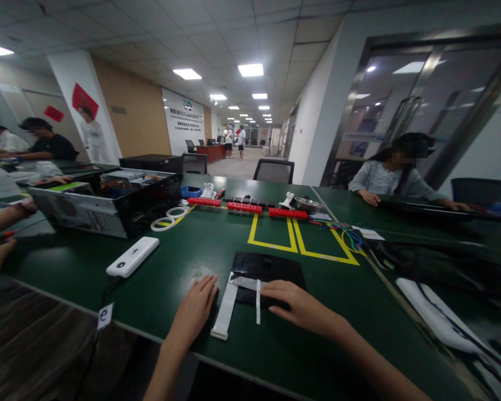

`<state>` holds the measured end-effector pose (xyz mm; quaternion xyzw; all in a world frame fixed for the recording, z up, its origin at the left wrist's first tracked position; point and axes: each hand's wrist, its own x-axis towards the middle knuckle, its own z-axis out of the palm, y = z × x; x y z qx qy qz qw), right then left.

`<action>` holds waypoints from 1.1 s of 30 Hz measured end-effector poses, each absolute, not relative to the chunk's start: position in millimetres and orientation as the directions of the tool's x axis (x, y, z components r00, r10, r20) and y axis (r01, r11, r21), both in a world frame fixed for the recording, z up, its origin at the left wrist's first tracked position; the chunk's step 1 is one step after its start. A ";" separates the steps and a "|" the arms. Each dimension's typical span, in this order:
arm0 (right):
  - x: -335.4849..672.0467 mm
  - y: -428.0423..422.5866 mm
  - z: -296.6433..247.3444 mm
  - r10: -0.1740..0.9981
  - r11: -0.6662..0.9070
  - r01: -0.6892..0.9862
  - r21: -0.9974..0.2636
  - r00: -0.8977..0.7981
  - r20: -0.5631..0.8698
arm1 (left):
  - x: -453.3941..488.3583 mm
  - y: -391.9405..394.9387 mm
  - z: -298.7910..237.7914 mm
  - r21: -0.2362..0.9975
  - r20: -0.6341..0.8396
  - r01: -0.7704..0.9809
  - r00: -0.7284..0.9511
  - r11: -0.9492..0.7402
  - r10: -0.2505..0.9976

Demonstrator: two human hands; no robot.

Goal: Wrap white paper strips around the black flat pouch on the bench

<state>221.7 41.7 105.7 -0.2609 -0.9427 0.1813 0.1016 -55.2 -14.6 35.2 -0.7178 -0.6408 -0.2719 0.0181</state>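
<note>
My left hand (pixel 196 306) lies flat on the green table (pixel 192 245), fingers stretched out, just left of a white flat strip (pixel 225 312) that runs toward the table's near edge. My right hand (pixel 296 303) rests with fingers spread on the near edge of a flat black device (pixel 267 267). A thin white strip (pixel 258 303) lies across the device beside my right fingers. Neither hand grips anything.
A white power bank (pixel 132 256) lies to the left. An open computer case (pixel 108 203) stands at the back left. Yellow tape outlines (pixel 294 239), red terminal strips (pixel 244 207), white tape rolls (pixel 162 224) and coloured wires (pixel 346 234) lie farther back. Other people sit around the table.
</note>
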 end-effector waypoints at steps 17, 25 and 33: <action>233.9 75.8 87.4 0.674 0.652 0.693 -0.307 -0.715 -0.185 | -62.9 -11.8 15.0 0.316 0.375 0.931 0.054 -0.183 0.925; 301.3 117.4 91.1 0.785 0.455 0.802 -0.387 -0.566 -0.251 | -66.1 -10.8 12.8 0.323 0.381 0.925 0.067 -0.200 0.922; 385.3 146.6 83.4 0.838 0.383 0.812 -0.440 -0.506 -0.206 | -66.3 -10.8 11.2 0.329 0.386 0.923 0.060 -0.198 0.920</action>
